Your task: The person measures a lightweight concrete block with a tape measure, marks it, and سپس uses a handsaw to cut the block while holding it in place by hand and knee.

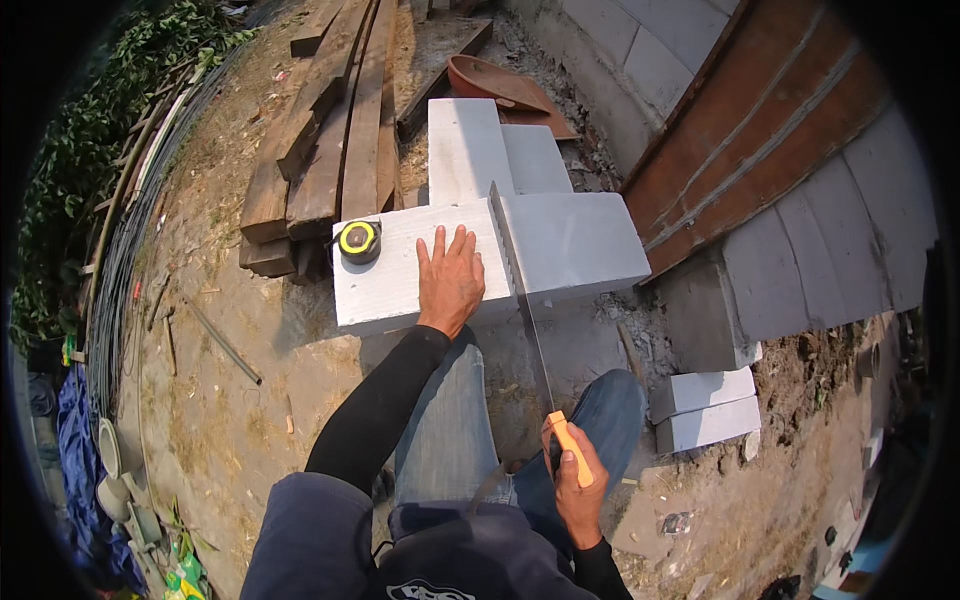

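Note:
A white aerated concrete block [570,240] lies crosswise before my knees. My left hand [452,280] rests flat on top of its left part, fingers stretched out and holding nothing. In my right hand [582,490] is the yellow-orange handle of a hand saw [529,325], fingers wrapped round it. The saw's long toothed blade runs away from me across the block, just right of my left hand; how deep it sits in the block I cannot tell. A black and yellow tape measure [358,241] sits on the block's left end.
More white blocks [466,150] stand behind, with timber beams [340,130] at the far left. A brown board [755,120] leans against the grey block wall [815,240] on the right. Two small block pieces [708,410] lie right of my knee. A metal rod [222,343] is on the ground.

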Tool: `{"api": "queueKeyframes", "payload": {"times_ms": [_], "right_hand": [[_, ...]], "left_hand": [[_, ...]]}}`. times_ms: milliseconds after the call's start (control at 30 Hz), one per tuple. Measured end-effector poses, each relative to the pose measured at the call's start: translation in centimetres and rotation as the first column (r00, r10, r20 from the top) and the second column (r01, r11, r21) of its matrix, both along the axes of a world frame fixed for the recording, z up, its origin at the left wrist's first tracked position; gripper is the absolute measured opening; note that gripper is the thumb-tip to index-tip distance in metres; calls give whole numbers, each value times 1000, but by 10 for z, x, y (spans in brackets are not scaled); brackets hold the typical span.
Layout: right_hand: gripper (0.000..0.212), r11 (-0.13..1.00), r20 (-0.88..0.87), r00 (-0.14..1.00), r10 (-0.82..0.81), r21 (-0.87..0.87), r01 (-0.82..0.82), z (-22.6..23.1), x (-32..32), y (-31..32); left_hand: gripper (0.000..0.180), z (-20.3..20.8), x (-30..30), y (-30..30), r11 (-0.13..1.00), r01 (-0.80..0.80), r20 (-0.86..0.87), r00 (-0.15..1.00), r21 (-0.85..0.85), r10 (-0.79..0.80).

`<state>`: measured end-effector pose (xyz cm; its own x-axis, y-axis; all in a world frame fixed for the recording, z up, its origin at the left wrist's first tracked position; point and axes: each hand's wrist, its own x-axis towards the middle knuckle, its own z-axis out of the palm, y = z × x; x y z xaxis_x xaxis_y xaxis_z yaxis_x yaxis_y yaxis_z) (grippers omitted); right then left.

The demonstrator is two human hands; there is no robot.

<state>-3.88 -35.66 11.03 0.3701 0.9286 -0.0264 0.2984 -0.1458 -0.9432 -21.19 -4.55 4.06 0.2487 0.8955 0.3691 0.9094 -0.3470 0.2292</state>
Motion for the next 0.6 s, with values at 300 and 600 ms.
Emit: {"api": "queueKeyframes", "payload": {"times_ms": [300, 600], "right_hand": [[36, 999, -64, 997, 41, 1, -41, -5, -5, 76], [36, 999, -100, 994, 37, 32, -33, 6, -11, 82]], "left_hand": [[45, -1, -4, 0, 999, 18, -6, 1000, -31, -18], [20, 3, -12, 83, 966, -31, 221, 975, 255, -27]]}}
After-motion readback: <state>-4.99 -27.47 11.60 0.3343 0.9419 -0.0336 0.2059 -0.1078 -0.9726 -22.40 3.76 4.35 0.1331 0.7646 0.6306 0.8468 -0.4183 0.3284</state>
